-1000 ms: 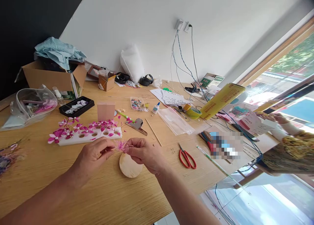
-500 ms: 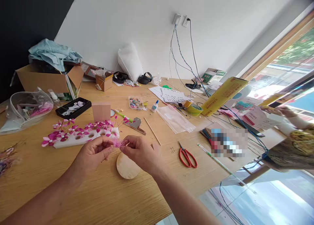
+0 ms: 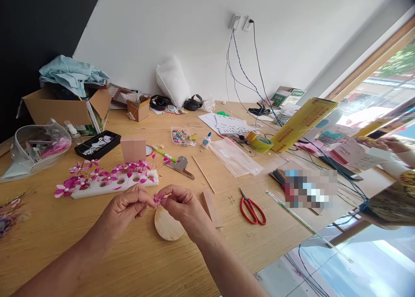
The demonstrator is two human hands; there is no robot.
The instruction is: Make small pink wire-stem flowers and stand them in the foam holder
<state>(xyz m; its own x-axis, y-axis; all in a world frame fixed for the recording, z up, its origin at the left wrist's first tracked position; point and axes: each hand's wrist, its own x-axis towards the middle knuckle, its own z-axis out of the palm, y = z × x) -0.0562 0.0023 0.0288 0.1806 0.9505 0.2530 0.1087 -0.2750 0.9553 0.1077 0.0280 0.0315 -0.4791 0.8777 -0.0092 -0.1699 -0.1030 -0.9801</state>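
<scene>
Between my two hands is a small tuft of pink fibre [image 3: 158, 199], pinched from both sides. My left hand [image 3: 131, 204] closes its thumb and fingers on the left side of the tuft. On the right side, my right hand [image 3: 181, 204] pinches it too. Just below them a round wooden disc [image 3: 168, 225] lies on the table, partly covered by my right hand. A white holder with round holes [image 3: 97, 190] stands behind my left hand, with magenta flowers with pearl centres [image 3: 110, 174] along it.
Red-handled scissors [image 3: 253, 210], a wooden block [image 3: 211, 208] and a thin stick [image 3: 203, 174] lie to the right. Behind are a metal clip [image 3: 182, 167], a glue bottle [image 3: 205, 140], a bead box [image 3: 180, 136] and a black tray [image 3: 97, 145]. Another person's hand [image 3: 391, 145] shows far right.
Both hands have moved slightly down, and the pink tuft looks more bunched between the fingers. The wooden block beside my right hand is now more exposed.
</scene>
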